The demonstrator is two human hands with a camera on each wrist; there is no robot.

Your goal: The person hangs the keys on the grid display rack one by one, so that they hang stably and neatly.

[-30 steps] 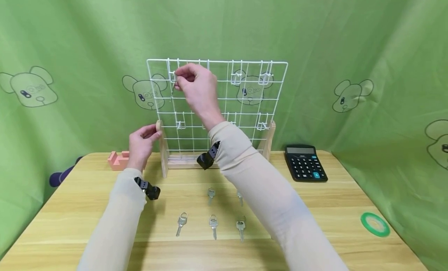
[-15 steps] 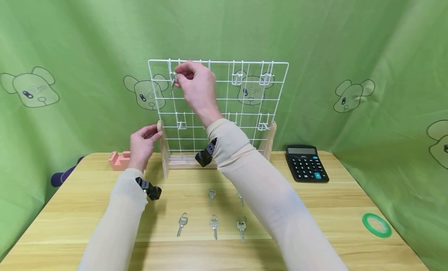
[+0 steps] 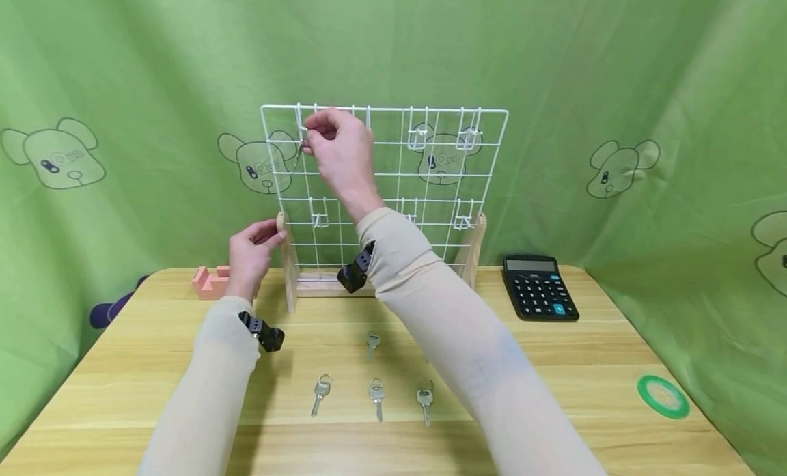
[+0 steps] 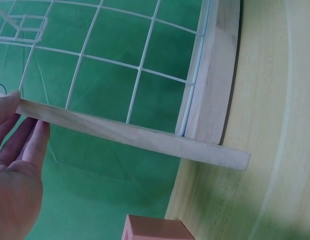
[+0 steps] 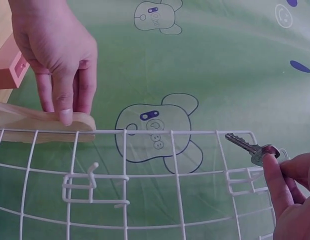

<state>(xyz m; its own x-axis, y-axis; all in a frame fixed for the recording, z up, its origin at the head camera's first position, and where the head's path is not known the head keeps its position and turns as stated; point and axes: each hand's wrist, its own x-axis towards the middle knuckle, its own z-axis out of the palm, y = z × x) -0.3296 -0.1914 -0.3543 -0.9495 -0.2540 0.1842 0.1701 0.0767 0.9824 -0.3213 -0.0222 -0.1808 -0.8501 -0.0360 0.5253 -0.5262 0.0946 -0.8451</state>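
A white wire grid (image 3: 393,175) stands in a wooden stand with hooks hung on it. My left hand (image 3: 249,254) holds the top of the stand's left upright (image 4: 130,135), thumb on one side and fingers on the other. At the grid's upper left, my right hand (image 3: 344,148) pinches a metal key (image 5: 245,144) by its head, beside a white hook (image 5: 245,180). The key's ring is partly hidden by the fingers; whether it touches the hook, I cannot tell. Several keys with rings lie on the table, among them a front left key (image 3: 321,390) and a back key (image 3: 373,343).
A pink block (image 3: 209,283) sits behind my left wrist. To the right are a black calculator (image 3: 541,288) and a green tape roll (image 3: 645,394). Other hooks, such as an upper right hook (image 3: 469,138), hang on the grid. A green curtain backs the table.
My right hand has shifted slightly left, and the key in it now slants more, its tip swung to the left. The left hand stays on the upright.
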